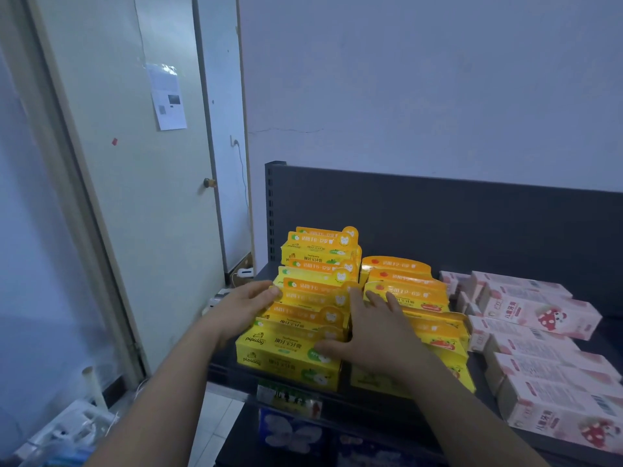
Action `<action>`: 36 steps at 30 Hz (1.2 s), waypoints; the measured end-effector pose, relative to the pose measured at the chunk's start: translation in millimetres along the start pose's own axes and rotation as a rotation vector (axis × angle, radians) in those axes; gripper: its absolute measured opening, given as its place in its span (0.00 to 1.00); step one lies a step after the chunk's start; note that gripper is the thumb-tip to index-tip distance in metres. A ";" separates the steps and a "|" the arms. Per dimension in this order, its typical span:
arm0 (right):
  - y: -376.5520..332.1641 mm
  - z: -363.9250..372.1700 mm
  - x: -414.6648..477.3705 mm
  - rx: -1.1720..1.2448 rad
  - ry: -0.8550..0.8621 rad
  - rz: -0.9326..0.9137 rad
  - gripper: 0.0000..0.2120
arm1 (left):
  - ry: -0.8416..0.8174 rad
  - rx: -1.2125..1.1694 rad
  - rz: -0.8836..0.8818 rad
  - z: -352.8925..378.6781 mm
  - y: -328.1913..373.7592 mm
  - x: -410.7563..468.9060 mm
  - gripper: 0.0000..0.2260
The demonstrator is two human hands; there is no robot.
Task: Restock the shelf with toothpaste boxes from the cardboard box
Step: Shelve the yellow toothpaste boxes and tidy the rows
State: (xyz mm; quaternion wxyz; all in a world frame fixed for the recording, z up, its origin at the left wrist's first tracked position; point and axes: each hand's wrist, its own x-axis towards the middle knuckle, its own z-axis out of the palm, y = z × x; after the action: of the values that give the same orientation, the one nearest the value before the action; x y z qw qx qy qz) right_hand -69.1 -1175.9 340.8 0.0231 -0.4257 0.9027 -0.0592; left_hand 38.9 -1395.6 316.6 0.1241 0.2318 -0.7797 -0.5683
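The dark shelf (472,230) carries at its left end a row of yellow toothpaste boxes (290,358), with orange boxes (404,284) just beside and pink boxes (539,365) further right, while the left grip (246,308), fingers straight, presses the row's left side and the right grip (374,332), fingers spread flat, its right side.

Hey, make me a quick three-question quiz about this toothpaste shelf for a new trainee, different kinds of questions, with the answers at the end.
1. True or false: the pink boxes lie to the right of the orange boxes on the shelf.
2. Which boxes does the left hand touch? A: the yellow boxes. B: the pink ones. C: the orange ones.
3. Fill in: a sheet of ____ is stuck on the door.

Key: 1 true; 2 A; 3 paper.
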 end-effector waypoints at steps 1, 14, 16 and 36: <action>-1.7 -1.0 0.6 0.016 -0.010 -0.009 0.54 | -0.008 0.005 0.005 0.1 -1.3 2.6 0.43; 8.0 -19.0 30.8 0.150 -0.148 0.050 0.68 | -0.017 0.035 -0.070 -8.0 16.9 34.8 0.24; 4.5 -16.6 35.4 0.134 -0.186 0.032 0.67 | -0.078 0.035 -0.072 -4.2 19.7 36.9 0.23; 29.0 -24.7 84.1 0.074 -0.154 0.109 0.54 | -0.088 0.004 -0.048 -9.0 29.8 103.2 0.19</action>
State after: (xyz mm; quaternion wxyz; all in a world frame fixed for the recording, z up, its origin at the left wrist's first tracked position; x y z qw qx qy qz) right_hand -147.1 -1220.4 362.4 0.1112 -0.3780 0.9173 -0.0584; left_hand -52.5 -1447.6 340.5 0.0754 0.2256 -0.7797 -0.5792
